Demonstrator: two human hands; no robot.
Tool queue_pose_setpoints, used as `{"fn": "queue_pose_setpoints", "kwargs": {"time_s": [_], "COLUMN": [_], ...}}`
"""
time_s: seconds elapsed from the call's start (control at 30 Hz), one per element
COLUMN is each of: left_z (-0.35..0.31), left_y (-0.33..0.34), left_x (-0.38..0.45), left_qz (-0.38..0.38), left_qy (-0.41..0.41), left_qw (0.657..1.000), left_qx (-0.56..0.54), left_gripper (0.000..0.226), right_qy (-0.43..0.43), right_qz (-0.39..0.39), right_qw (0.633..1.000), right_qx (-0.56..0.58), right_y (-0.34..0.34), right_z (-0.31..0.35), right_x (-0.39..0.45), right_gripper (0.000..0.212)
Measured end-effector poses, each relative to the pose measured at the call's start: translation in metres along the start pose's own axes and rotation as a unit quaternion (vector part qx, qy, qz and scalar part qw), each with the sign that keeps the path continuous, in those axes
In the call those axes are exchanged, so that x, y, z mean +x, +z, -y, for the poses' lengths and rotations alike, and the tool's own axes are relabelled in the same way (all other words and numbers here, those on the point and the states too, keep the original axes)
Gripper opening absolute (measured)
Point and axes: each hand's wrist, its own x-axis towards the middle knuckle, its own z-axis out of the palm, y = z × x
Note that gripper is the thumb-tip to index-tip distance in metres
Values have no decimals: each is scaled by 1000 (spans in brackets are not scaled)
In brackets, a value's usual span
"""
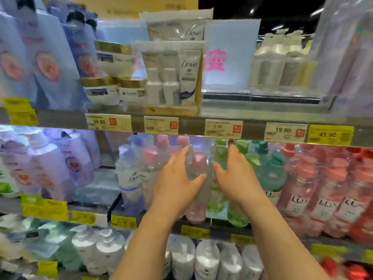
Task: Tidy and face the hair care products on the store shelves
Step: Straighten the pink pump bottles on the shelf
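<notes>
On the middle shelf, the left hand [177,178] wraps its fingers and thumb round a clear, glossy plastic-wrapped pink pump bottle [196,190], its rounded pink cap showing just above the thumb. The right hand [235,174] grips the slick green bottle [217,201] touching it on the right. Beyond that grip stand teal bottles [272,174], then pink Lux bottles [325,195]; left of the grip, a white Dove bottle [131,178].
</notes>
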Motion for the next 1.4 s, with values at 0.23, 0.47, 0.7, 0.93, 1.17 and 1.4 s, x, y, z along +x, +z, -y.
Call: {"fn": "queue_pose_setpoints", "kwargs": {"time_s": [0.23,0.47,0.7,0.93,1.17,1.4], "left_z": [2,-7,-5,3,4,4], "left_y": [10,9,3,-7,-5,-3], "left_x": [26,34,28,33,32,32], "left_qz": [87,98,83,163,144,137], "left_qy": [23,54,86,80,95,92], "left_qw": [996,990,988,980,981,982], "left_qx": [14,91,99,83,93,90], "left_gripper": [85,65,74,83,84,82], "right_qy": [67,82,64,10,18,-17], "right_qz": [-1,17,-24,-100,-43,4], "right_qw": [997,994,991,979,990,987], "right_qx": [-35,-65,-116,-175,-135,-162], "right_y": [10,5,13,13,5,-6], "right_z": [16,13,1,-4,-1,-2], "right_x": [18,18,12,-2,-1,-7], "right_gripper": [54,50,66,85,79,69]}}
